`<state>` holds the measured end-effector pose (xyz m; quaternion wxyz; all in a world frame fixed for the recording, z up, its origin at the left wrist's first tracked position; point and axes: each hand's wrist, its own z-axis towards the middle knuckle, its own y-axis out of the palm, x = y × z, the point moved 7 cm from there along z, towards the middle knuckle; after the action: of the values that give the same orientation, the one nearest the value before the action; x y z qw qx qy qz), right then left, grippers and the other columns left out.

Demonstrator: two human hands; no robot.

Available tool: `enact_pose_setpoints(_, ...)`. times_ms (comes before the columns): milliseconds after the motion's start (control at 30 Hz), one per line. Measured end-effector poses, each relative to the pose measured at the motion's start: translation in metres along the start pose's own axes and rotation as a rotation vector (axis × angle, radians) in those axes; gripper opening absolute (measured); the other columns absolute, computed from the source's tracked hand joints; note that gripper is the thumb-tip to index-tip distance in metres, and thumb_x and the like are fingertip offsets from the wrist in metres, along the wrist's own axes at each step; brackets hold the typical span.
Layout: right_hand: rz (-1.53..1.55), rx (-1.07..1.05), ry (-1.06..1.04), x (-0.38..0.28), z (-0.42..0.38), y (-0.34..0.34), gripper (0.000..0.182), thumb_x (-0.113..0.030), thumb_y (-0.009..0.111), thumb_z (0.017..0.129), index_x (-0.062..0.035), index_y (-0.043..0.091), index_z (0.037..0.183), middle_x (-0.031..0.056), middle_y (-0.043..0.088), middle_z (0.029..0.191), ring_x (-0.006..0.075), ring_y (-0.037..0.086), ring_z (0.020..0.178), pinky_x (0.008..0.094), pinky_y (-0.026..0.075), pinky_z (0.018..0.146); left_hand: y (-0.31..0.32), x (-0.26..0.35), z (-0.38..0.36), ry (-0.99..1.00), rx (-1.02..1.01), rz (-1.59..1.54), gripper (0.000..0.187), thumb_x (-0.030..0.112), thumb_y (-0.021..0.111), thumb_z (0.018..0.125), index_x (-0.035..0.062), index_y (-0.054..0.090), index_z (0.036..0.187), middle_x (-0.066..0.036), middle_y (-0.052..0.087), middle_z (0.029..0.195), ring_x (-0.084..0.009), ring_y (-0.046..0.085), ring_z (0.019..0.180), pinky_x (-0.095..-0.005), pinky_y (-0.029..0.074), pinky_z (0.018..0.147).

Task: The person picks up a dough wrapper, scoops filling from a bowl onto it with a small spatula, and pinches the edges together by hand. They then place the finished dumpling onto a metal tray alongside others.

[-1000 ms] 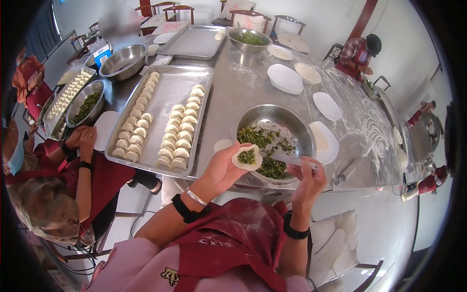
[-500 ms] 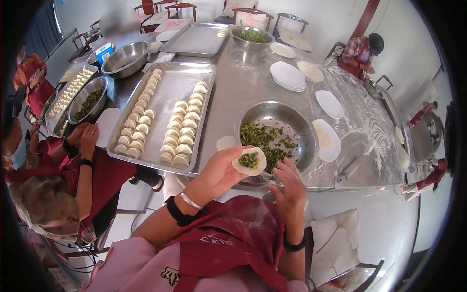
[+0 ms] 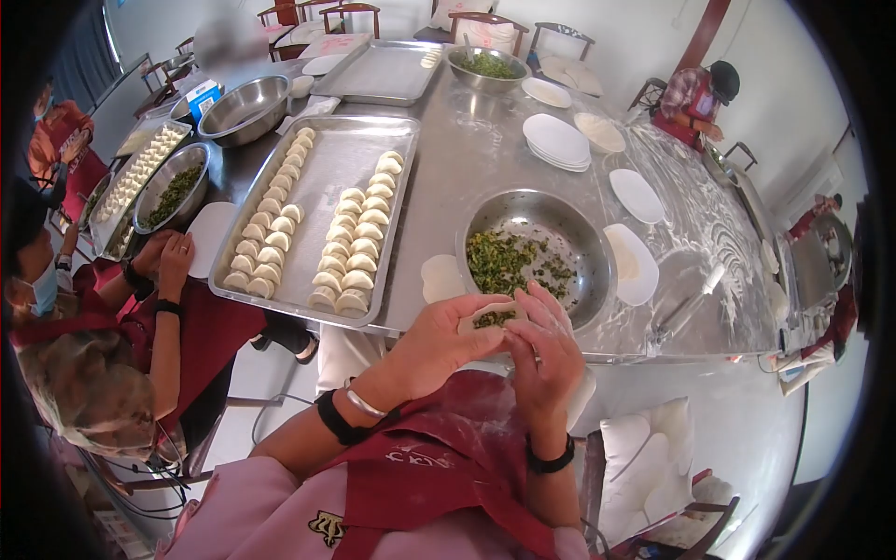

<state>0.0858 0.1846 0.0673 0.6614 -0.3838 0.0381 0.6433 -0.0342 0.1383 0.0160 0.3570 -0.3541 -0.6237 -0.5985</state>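
A round dough wrapper (image 3: pixel 473 322) with green chopped filling (image 3: pixel 495 318) in its middle lies in my left hand (image 3: pixel 434 345), its edges curving upward. My right hand (image 3: pixel 546 350) touches the wrapper's right side, fingers bent against its edge. Both hands are just in front of a steel bowl (image 3: pixel 593 303) holding more green filling (image 3: pixel 509 261). Left of the bowl, a large metal tray (image 3: pixel 313 201) bears rows of folded dumplings (image 3: pixel 355 252). A few flat wrappers (image 3: pixel 441 277) lie on the table beside the bowl.
White plates (image 3: pixel 557 140) stand beyond and right of the bowl on the floury steel table (image 3: pixel 448 168). A co-worker in a red apron (image 3: pixel 201 327) sits at the left near another filling bowl (image 3: pixel 171 187). Another person (image 3: pixel 693 103) works at the far right. A chair (image 3: pixel 644 457) stands behind my right arm.
My right hand has moved up and left onto the wrapper, whose edges now curve up around the filling. The view has shifted slightly.
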Motion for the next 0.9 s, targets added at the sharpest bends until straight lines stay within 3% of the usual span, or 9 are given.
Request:
enact_pose_setpoints(100,0.048,0.025,0.076,0.004,0.002,0.003,0.014,0.001,0.072,0.076,-0.0014,0.070,0.089,0.0167,0.071,0.111,0.0367,0.063,0.117,0.0417,0.052,0.095,0.000,0.013,-0.004,0.116,0.054,0.327,0.044,0.007,0.062,0.097,-0.0067,0.050,0.137,-0.009,0.062,0.125,-0.0123,0.060,0.108,-0.0286,0.053,0.093)
enact_pose_setpoints(200,0.108,0.049,0.080,0.004,0.006,0.006,0.013,0.003,0.071,0.077,-0.0009,0.070,0.089,0.0170,0.071,0.110,0.0356,0.064,0.115,0.0404,0.052,0.095,0.002,0.021,-0.005,0.164,0.093,0.465,0.038,0.009,0.061,0.098,-0.0068,0.056,0.132,-0.011,0.065,0.120,-0.0126,0.060,0.108,-0.0283,0.053,0.093)
enact_pose_setpoints(300,0.150,0.060,0.143,0.007,0.007,0.011,0.014,0.004,0.071,0.077,-0.0011,0.071,0.091,0.0169,0.071,0.109,0.0345,0.064,0.115,0.0397,0.051,0.096,-0.002,0.011,-0.003,0.162,0.106,0.270,0.036,0.009,0.059,0.098,-0.0066,0.057,0.130,-0.011,0.066,0.117,-0.0135,0.062,0.106,-0.0286,0.055,0.091)
enact_pose_setpoints(500,0.275,0.101,0.212,0.015,0.004,0.021,0.020,0.006,0.069,0.079,0.0013,0.071,0.099,0.0175,0.070,0.113,0.0314,0.063,0.118,0.0379,0.049,0.099,-0.011,0.010,-0.002,0.155,0.161,0.312,0.036,0.009,0.056,0.100,-0.0060,0.056,0.133,-0.013,0.065,0.119,-0.0152,0.063,0.105,-0.0291,0.055,0.091)
enact_pose_setpoints(700,0.352,0.280,0.456,0.018,-0.015,0.013,0.034,0.004,0.069,0.082,0.0059,0.066,0.116,0.0187,0.065,0.128,0.0283,0.061,0.122,0.0363,0.045,0.104,-0.014,0.018,-0.004,0.373,0.265,0.066,0.035,0.004,0.053,0.100,-0.0084,0.053,0.133,-0.017,0.062,0.124,-0.0239,0.063,0.112,-0.0362,0.055,0.097)
enact_pose_setpoints(900,0.432,0.251,0.662,0.022,-0.029,0.023,0.029,0.002,0.068,0.085,0.0057,0.068,0.115,0.0197,0.064,0.128,0.0254,0.061,0.121,0.0347,0.045,0.104,-0.015,0.005,-0.011,0.328,0.352,0.062,0.036,0.003,0.056,0.099,-0.0096,0.053,0.132,-0.019,0.061,0.125,-0.0243,0.063,0.113,-0.0366,0.054,0.099)
